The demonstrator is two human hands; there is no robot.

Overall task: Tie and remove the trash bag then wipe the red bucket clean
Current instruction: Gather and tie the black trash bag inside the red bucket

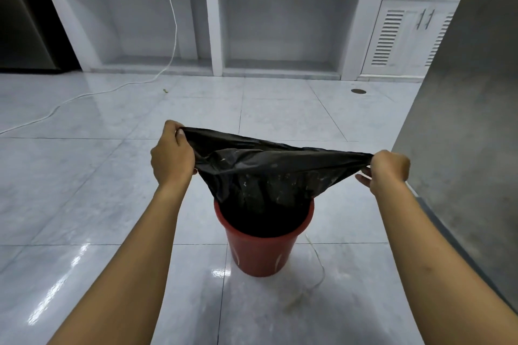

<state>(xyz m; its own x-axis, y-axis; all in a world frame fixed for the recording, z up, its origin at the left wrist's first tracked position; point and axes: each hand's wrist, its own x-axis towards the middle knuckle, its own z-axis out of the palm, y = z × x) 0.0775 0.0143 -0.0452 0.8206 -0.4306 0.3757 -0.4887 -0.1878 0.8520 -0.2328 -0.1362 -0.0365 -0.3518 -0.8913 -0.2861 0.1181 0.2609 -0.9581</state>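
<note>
Black trash bag [260,173] lifted partway, bottom still inside red bucket [260,249] on tiled floor [84,190]. Mouth stretched wide, untied. Left hand [172,152] clamped on left edge, right hand [388,172] clamped on right edge. Pale specks on plastic, possibly dust. White cable [168,36] trailing behind.

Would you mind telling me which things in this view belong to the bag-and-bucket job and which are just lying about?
Part of the job:
- black trash bag, top edge stretched between both hands, bottom in the bucket
- red bucket
- left hand and right hand, each closed on a bag corner

Just lying about:
- white cable across the floor
- floor drain
- louvred cabinet door
</note>
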